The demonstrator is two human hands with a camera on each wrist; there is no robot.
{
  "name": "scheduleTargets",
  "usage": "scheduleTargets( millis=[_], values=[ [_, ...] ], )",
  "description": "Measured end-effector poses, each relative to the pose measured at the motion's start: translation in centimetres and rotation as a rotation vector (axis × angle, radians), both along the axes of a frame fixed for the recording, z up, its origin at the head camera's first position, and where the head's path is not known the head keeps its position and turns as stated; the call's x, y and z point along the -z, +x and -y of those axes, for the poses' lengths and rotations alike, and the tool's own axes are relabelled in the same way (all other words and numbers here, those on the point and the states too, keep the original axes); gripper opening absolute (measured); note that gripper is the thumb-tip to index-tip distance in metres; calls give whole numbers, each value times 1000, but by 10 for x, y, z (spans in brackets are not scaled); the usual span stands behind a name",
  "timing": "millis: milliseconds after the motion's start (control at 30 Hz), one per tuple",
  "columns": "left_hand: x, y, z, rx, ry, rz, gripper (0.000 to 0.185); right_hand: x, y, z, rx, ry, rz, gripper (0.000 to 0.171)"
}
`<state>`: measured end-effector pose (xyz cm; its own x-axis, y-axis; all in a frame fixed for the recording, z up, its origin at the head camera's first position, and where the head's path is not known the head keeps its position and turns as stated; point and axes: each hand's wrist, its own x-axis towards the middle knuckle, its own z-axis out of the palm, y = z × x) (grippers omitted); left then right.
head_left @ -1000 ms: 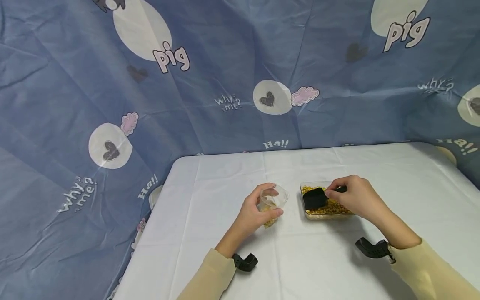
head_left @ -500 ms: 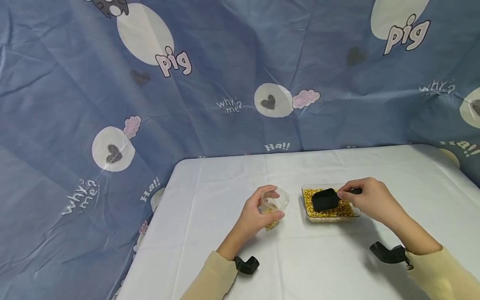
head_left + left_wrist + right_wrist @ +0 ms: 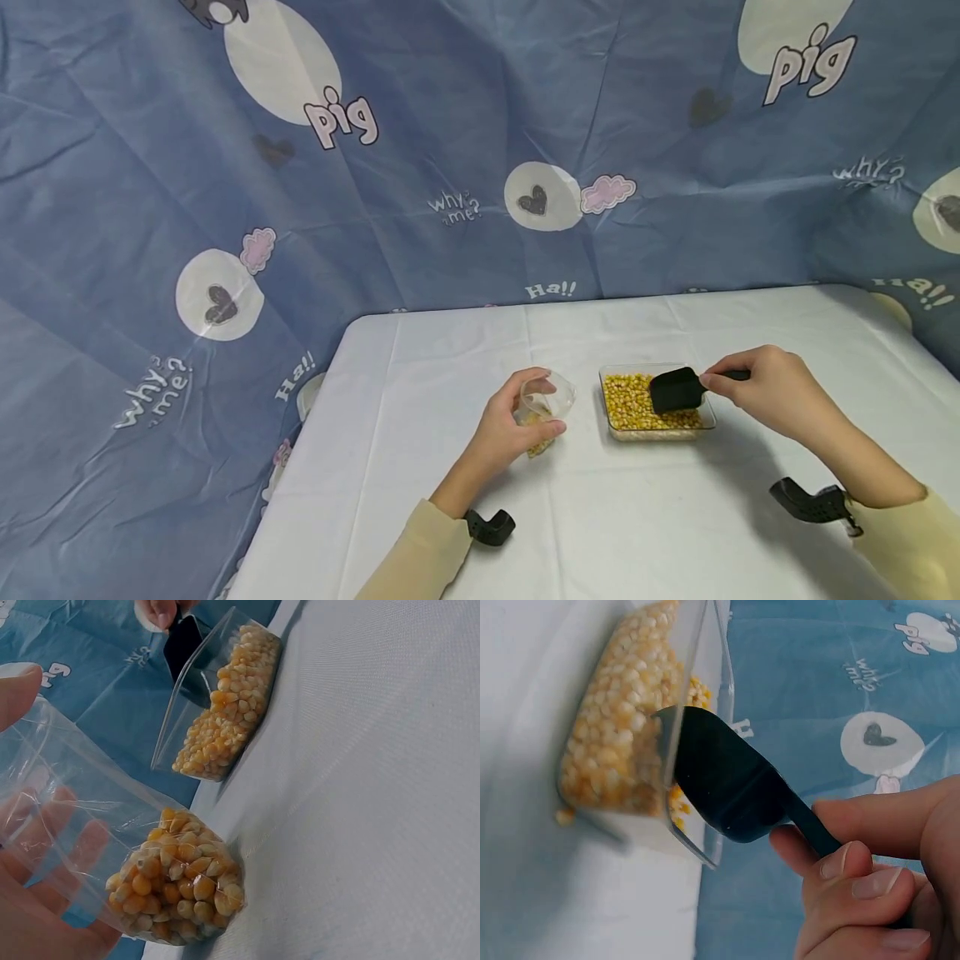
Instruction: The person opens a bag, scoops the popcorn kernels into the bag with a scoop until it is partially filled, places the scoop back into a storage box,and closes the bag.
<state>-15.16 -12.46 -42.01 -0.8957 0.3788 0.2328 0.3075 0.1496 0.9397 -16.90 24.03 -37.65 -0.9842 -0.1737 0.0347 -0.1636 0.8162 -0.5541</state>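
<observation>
On the white table (image 3: 637, 517) my left hand (image 3: 517, 421) grips a clear plastic bag (image 3: 549, 404) with corn kernels (image 3: 176, 881) in its bottom; the bag's mouth faces right. To its right stands a clear rectangular tray (image 3: 611, 425) filled with corn kernels (image 3: 633, 404). My right hand (image 3: 772, 392) pinches the handle of a black scoop (image 3: 675, 389), whose bowl is over the tray's right end, at its rim (image 3: 724, 776). The left wrist view shows the bag (image 3: 97, 832) close up and the tray (image 3: 225, 697) behind it.
A blue printed cloth (image 3: 450, 150) hangs behind and to the left of the table. The table's left edge (image 3: 300, 467) runs close to the left arm. Black wrist mounts (image 3: 489, 527) sit by both sleeves.
My right hand has drawn the scoop to the right, from the tray's left end to its right end. The left hand keeps the bag in place.
</observation>
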Motion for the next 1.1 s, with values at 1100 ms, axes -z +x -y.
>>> scheduleTargets(
  millis=[1100],
  values=[
    [29,-17,5,-10,-12,-41,72,-29,-15,16,-144,246,23,19]
  ],
)
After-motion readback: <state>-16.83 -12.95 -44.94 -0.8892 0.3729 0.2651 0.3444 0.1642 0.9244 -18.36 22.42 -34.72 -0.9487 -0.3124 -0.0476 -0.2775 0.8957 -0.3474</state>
